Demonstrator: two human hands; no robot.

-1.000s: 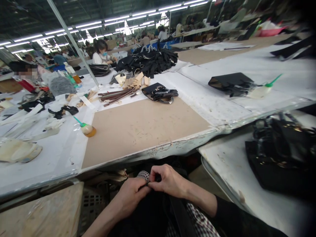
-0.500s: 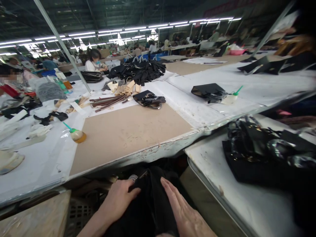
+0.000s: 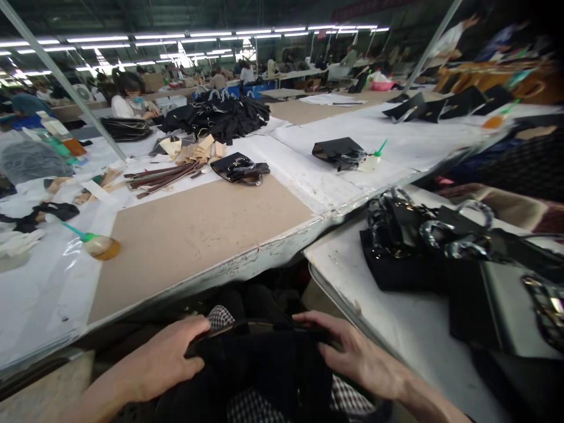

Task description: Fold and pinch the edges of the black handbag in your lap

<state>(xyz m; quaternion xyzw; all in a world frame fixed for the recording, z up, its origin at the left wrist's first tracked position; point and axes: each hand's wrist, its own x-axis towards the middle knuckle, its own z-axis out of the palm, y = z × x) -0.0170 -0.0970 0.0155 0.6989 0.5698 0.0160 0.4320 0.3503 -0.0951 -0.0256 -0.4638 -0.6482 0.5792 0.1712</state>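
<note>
A black bag (image 3: 268, 364) lies low in front of me, over a checked cloth (image 3: 255, 405) on my lap, its long upper edge facing away from me. My left hand (image 3: 171, 355) is closed on the left end of that edge, thumb on the near side. At the other end my right hand (image 3: 352, 352) grips the bag, fingers over the far side and thumb nearer me. The bag's lower part is dark and cut off by the frame.
Ahead, a white-covered table bears a brown board (image 3: 198, 235), a glue bottle (image 3: 101, 245) with a green nozzle, and a black handbag (image 3: 238, 169). Several black handbags (image 3: 405, 258) crowd the side table (image 3: 348, 276) at right. A co-worker (image 3: 127, 97) sits across the table.
My hands have moved apart, and the bag between them has gone from a narrow bunched shape to spread wide. The camera has turned right, showing more of the side table's bags.
</note>
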